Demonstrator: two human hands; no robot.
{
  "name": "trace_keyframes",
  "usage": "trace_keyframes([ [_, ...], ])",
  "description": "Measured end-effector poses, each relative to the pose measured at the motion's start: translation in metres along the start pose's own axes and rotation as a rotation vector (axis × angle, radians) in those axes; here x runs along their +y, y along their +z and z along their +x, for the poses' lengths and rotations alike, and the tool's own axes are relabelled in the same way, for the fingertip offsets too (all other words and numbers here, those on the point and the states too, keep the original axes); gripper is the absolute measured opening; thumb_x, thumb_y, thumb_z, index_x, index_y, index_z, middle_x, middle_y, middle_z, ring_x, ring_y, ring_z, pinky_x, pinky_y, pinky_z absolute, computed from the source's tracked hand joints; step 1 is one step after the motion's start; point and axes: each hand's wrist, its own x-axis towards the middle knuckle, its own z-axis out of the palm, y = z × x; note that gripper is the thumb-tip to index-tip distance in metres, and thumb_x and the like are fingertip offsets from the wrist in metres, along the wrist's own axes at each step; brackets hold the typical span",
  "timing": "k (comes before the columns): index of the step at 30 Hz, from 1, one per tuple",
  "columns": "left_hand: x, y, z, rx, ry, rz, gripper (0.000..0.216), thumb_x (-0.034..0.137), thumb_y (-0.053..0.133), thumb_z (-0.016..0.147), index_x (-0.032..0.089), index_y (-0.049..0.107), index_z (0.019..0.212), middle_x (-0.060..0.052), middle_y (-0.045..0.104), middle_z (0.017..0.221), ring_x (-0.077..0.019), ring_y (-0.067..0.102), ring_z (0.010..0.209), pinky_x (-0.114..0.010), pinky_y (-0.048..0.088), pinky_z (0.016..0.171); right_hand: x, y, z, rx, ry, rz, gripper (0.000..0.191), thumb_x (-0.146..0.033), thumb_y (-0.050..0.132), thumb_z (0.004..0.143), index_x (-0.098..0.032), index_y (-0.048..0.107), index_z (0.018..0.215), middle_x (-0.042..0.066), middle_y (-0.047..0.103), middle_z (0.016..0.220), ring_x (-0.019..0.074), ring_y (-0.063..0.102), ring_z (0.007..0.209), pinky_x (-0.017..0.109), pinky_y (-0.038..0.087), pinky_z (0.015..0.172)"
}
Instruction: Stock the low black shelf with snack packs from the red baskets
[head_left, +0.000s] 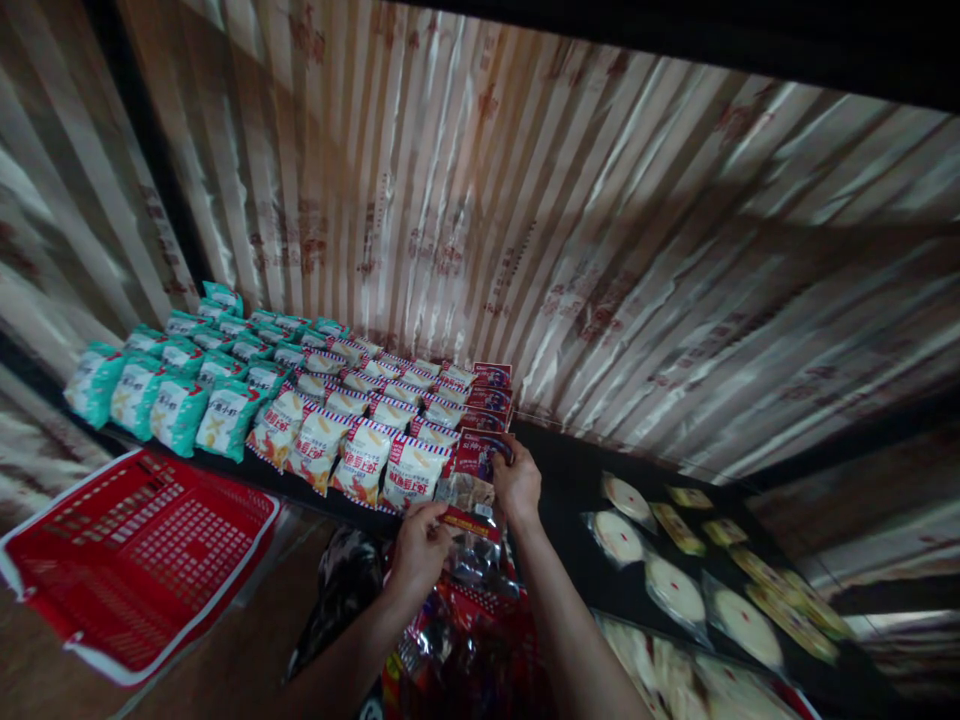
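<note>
Between my hands is a dark red snack bag point(474, 492) with a clear middle that shows brown contents. My right hand point(519, 482) is closed on its upper right edge. At its lower left edge, my left hand point(421, 543) pinches the bag near a red strip. Similar dark red bags point(489, 400) stand in a column just behind it. To their left are rows of white snack bags point(363, 460) with striped tops. Below my hands, more shiny packets point(442, 640) lie in a red basket, partly hidden by my forearms.
Teal snack bags point(174, 415) fill the left end of the black shelf point(559, 470). Flat round packs point(675, 590) and yellow packets point(765, 570) lie at right. A red basket point(202, 560) rests at lower left. Corrugated sheeting point(465, 200) rises behind the shelf.
</note>
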Motion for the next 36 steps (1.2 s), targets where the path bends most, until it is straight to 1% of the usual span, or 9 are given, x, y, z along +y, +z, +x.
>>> trace_keyframes([
  [5, 0.003, 0.000, -0.009, -0.047, 0.090, 0.062, 0.032, 0.013, 0.051, 0.073, 0.017, 0.063, 0.102, -0.007, 0.055, 0.106, -0.0133, 0.061, 0.078, -0.028, 0.054, 0.071, -0.006, 0.003, 0.005, -0.009, -0.025, -0.031, 0.044, -0.021, 0.045, 0.074, -0.014, 0.060, 0.114, 0.011, 0.063, 0.110, 0.0211, 0.059, 0.097, 0.032, 0.043, 0.088],
  [9, 0.006, 0.000, -0.021, -0.031, 0.189, 0.186, 0.040, 0.008, 0.046, 0.072, 0.016, 0.060, 0.109, -0.010, 0.051, 0.114, -0.0180, 0.059, 0.097, -0.033, 0.051, 0.086, -0.009, 0.008, 0.008, -0.001, -0.062, -0.092, 0.042, -0.020, 0.044, 0.075, -0.015, 0.060, 0.114, 0.010, 0.063, 0.110, 0.0206, 0.059, 0.097, 0.031, 0.043, 0.086],
  [12, 0.006, 0.001, -0.028, -0.010, 0.212, 0.263, 0.044, 0.007, 0.045, 0.072, 0.016, 0.058, 0.114, -0.011, 0.046, 0.125, -0.0209, 0.053, 0.110, -0.035, 0.045, 0.096, -0.009, 0.010, 0.006, -0.007, -0.093, -0.142, 0.042, -0.021, 0.043, 0.077, -0.014, 0.058, 0.115, 0.011, 0.062, 0.111, 0.0212, 0.058, 0.097, 0.031, 0.043, 0.085],
  [16, 0.003, -0.001, -0.030, -0.014, 0.195, 0.296, 0.044, 0.009, 0.043, 0.074, 0.014, 0.056, 0.116, -0.013, 0.044, 0.128, -0.0218, 0.051, 0.113, -0.035, 0.044, 0.097, -0.008, 0.012, -0.001, -0.005, -0.130, -0.219, 0.041, -0.023, 0.042, 0.079, -0.015, 0.060, 0.115, 0.012, 0.059, 0.116, 0.0230, 0.053, 0.102, 0.033, 0.040, 0.087],
  [21, 0.003, -0.002, -0.027, 0.011, 0.255, 0.349, 0.042, 0.008, 0.042, 0.075, 0.015, 0.059, 0.113, -0.012, 0.047, 0.124, -0.0208, 0.050, 0.114, -0.036, 0.041, 0.100, -0.002, 0.018, -0.004, 0.047, -0.163, -0.254, 0.039, -0.029, 0.045, 0.080, -0.015, 0.062, 0.112, 0.013, 0.057, 0.120, 0.0262, 0.046, 0.109, 0.038, 0.036, 0.092],
  [26, 0.004, -0.002, -0.026, 0.018, 0.300, 0.394, 0.042, 0.008, 0.041, 0.076, 0.015, 0.058, 0.114, -0.012, 0.049, 0.120, -0.0203, 0.050, 0.113, -0.036, 0.042, 0.099, 0.007, 0.020, -0.006, 0.090, -0.231, -0.139, 0.042, -0.038, 0.043, 0.082, -0.018, 0.062, 0.113, 0.014, 0.051, 0.127, 0.0271, 0.040, 0.118, 0.045, 0.033, 0.096],
  [30, 0.007, -0.007, -0.031, 0.033, 0.325, 0.390, 0.040, 0.008, 0.042, 0.075, 0.015, 0.058, 0.112, -0.012, 0.050, 0.118, -0.0199, 0.053, 0.109, -0.036, 0.046, 0.094, 0.013, 0.002, -0.020, 0.136, -0.213, 0.016, 0.046, -0.045, 0.041, 0.083, -0.017, 0.063, 0.110, 0.015, 0.049, 0.129, 0.0274, 0.038, 0.122, 0.047, 0.030, 0.099],
  [33, 0.010, -0.014, -0.040, 0.065, 0.360, 0.352, 0.033, 0.009, 0.039, 0.077, 0.018, 0.060, 0.100, -0.009, 0.055, 0.105, -0.0179, 0.055, 0.100, -0.034, 0.047, 0.089, 0.025, -0.018, -0.046, 0.195, -0.129, 0.205, 0.046, -0.047, 0.041, 0.083, -0.016, 0.061, 0.110, 0.014, 0.054, 0.123, 0.0247, 0.045, 0.117, 0.044, 0.033, 0.099],
  [36, 0.003, -0.020, -0.056, 0.099, 0.376, 0.300, 0.027, 0.009, 0.037, 0.077, 0.019, 0.060, 0.086, -0.006, 0.057, 0.092, -0.0169, 0.057, 0.092, -0.033, 0.047, 0.085, 0.048, -0.030, -0.086, 0.284, 0.027, 0.376, 0.045, -0.048, 0.043, 0.083, -0.016, 0.055, 0.112, 0.011, 0.060, 0.111, 0.0208, 0.054, 0.103, 0.038, 0.040, 0.092],
])
